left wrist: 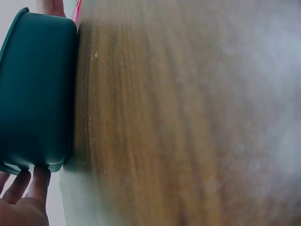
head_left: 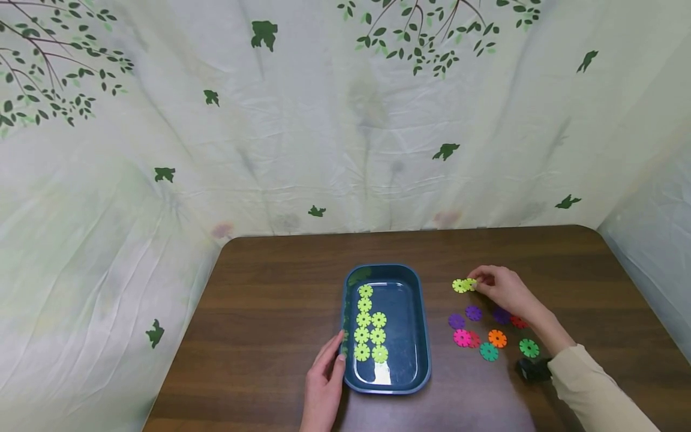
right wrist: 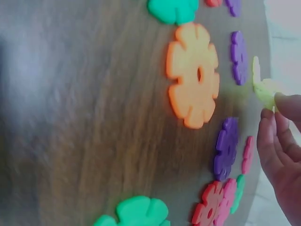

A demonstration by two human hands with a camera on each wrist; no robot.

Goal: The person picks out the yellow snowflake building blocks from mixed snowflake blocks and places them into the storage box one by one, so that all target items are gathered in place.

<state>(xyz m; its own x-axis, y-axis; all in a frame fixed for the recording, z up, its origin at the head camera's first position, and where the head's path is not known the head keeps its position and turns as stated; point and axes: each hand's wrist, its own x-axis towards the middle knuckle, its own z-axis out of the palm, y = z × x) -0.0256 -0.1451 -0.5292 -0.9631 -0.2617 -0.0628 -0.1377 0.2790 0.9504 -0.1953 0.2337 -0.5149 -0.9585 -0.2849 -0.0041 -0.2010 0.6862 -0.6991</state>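
Observation:
A yellow-green flower-shaped disc (head_left: pixel 471 284) is pinched between the thumb and fingertips of my right hand (head_left: pixel 504 292), at the right of the table. It overlaps a second yellow-green disc (head_left: pixel 459 286) in the head view. The right wrist view shows the pinched disc (right wrist: pixel 265 92) at the fingertips. My left hand (head_left: pixel 325 381) touches the left side of a blue tray (head_left: pixel 423 336), fingertips at the rim. In the left wrist view, extended fingers (left wrist: pixel 40 186) meet the tray's outer wall (left wrist: pixel 37 89). Inside the tray, several yellow-green discs (head_left: pixel 379 335) lie in two columns.
Below my right hand lie flower discs in other colours: purple (head_left: pixel 456 321), pink (head_left: pixel 462 338), orange (head_left: pixel 498 338), teal (head_left: pixel 489 351) and green (head_left: pixel 529 348), plus red ones (head_left: pixel 519 322) near the forearm. A black object (head_left: pixel 533 369) is by the right sleeve. A leaf-patterned curtain (head_left: pixel 324 150) hangs behind the table.

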